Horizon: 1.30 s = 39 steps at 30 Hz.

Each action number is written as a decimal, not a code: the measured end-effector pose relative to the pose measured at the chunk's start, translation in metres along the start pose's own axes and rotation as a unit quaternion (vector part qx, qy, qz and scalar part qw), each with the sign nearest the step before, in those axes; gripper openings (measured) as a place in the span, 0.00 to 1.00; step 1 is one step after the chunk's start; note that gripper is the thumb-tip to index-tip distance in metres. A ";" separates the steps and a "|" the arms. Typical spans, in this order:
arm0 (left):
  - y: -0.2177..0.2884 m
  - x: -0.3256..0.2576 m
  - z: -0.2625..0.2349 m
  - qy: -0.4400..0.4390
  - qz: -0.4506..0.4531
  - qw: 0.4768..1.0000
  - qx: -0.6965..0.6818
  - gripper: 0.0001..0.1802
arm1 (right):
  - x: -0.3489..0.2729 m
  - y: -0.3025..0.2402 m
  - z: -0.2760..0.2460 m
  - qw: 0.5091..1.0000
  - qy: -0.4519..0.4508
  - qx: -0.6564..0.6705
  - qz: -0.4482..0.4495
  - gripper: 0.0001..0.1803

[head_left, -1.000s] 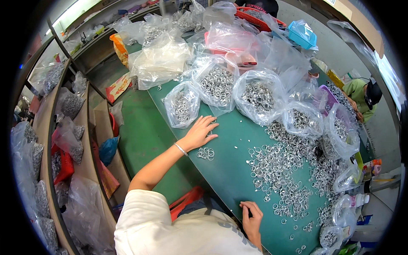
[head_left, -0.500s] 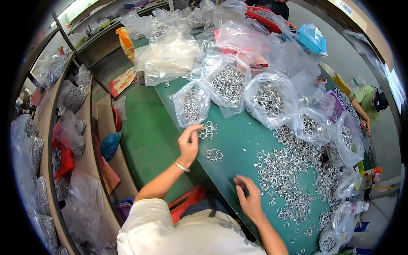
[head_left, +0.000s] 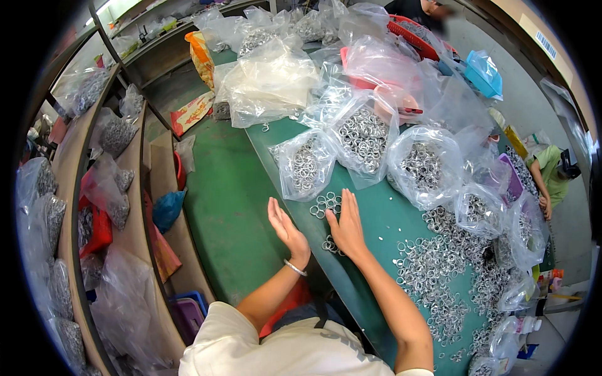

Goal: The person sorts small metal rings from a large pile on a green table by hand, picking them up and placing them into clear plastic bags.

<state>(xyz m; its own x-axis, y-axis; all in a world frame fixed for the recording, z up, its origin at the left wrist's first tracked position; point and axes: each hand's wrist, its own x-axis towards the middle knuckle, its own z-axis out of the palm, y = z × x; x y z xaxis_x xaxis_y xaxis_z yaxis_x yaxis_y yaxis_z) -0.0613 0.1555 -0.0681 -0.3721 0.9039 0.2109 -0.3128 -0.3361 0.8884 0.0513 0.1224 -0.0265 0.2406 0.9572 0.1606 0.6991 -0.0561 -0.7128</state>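
My left hand hovers beside the table's left edge, palm turned inward, fingers stretched out and holding nothing. Over the green table, my right hand is extended flat, its fingers straight and its palm facing left. A small group of silver metal rings lies just left of the right fingers. Another little cluster of rings sits by the right wrist, partly covered by that hand. Beyond both hands stands an open clear plastic bag of rings.
A wide heap of loose rings spreads over the table's right side. More ring-filled bags line the back, near a pink basket and a blue basket. Shelves with bags stand at left. A person in green is at far right.
My right hand has moved forward and left to the small ring groups, its fingers straightening. My left hand has drawn back from the rings and opened. The view has shifted slightly.
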 end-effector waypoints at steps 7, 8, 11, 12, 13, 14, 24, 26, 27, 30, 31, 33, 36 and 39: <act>0.000 0.001 0.000 0.024 -0.082 0.990 -0.114 0.27 | 0.007 -0.022 0.042 0.996 -0.040 -0.085 0.005 0.34; 0.001 0.004 -0.003 0.026 -0.100 0.987 -0.121 0.27 | 0.004 -0.029 0.046 0.996 -0.053 -0.073 0.002 0.35; -0.004 0.001 -0.003 0.040 -0.133 0.981 -0.134 0.26 | -0.010 -0.044 0.051 0.994 -0.103 -0.022 0.020 0.36; -0.004 -0.001 -0.007 0.014 -0.124 0.984 -0.126 0.26 | -0.014 -0.053 0.049 0.992 -0.125 -0.010 0.018 0.36; -0.003 -0.004 -0.012 -0.011 -0.115 0.986 -0.118 0.27 | -0.019 -0.058 0.051 0.991 -0.134 0.011 0.014 0.36; -0.002 -0.007 -0.018 -0.037 -0.105 0.988 -0.111 0.27 | -0.025 -0.062 0.053 0.989 -0.143 0.031 0.009 0.36; 0.008 -0.020 -0.026 -0.032 -0.176 0.969 -0.169 0.27 | -0.042 -0.074 0.049 0.960 -0.129 0.243 -0.051 0.28; 0.000 -0.013 -0.029 0.027 -0.236 0.950 -0.202 0.26 | -0.043 -0.077 0.048 0.953 -0.093 0.288 -0.036 0.23; -0.004 -0.010 -0.028 0.060 -0.266 0.935 -0.226 0.25 | -0.043 -0.076 0.049 0.949 -0.064 0.307 -0.022 0.20; -0.010 -0.003 -0.026 0.166 -0.337 0.886 -0.271 0.22 | -0.048 -0.078 0.043 0.936 0.005 0.353 0.004 0.15; -0.010 0.000 -0.023 0.201 -0.358 0.866 -0.286 0.20 | -0.051 -0.077 0.040 0.930 0.026 0.366 0.009 0.14; -0.008 0.005 -0.020 0.265 -0.399 0.820 -0.312 0.18 | -0.061 -0.068 0.036 0.935 -0.013 0.355 0.015 0.12; -0.058 0.008 -0.053 0.232 -0.452 0.744 -0.434 0.12 | -0.077 -0.074 0.013 0.935 -0.051 0.352 0.004 0.10; -0.080 0.007 -0.068 0.179 -0.466 0.719 -0.484 0.12 | -0.099 -0.070 -0.002 0.912 -0.076 0.401 0.045 0.09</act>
<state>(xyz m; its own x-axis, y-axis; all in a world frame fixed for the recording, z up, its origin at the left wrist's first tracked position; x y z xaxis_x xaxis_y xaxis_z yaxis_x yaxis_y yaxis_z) -0.0986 0.1708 -0.1653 0.2459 0.7879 -0.5646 -0.9691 0.1878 -0.1599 -0.0205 0.0307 0.0086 0.1349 0.9906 0.0234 -0.0503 0.0304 -0.9983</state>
